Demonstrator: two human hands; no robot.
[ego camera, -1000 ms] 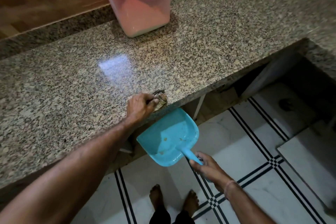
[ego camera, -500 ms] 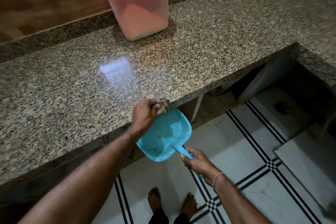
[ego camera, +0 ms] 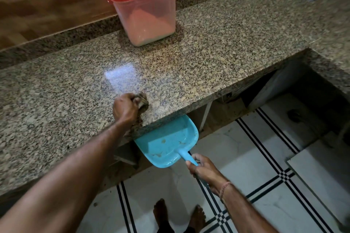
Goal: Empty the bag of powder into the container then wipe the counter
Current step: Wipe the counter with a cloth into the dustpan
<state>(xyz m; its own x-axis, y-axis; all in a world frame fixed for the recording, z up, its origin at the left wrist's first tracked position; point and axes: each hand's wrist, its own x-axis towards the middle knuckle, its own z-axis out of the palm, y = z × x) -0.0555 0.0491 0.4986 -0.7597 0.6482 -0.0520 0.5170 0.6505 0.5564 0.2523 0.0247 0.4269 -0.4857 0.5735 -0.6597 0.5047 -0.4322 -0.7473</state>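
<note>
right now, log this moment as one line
step: wiping counter | left hand: holds cloth near counter edge | right hand: holds dustpan below edge | container: lid on

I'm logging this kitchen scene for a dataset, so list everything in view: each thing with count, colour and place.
container: one, clear with red lid, pinkish powder inside, back of the counter
counter: one, speckled brown granite, across the view
wiping cloth: one, brownish, on the counter near its front edge
dustpan: one, turquoise, held just below the counter edge
floor: white tiles with black stripes, below
left hand: one, grips the cloth
right hand: one, holds the dustpan handle
feet: two, bare, on the floor at the bottom
</note>
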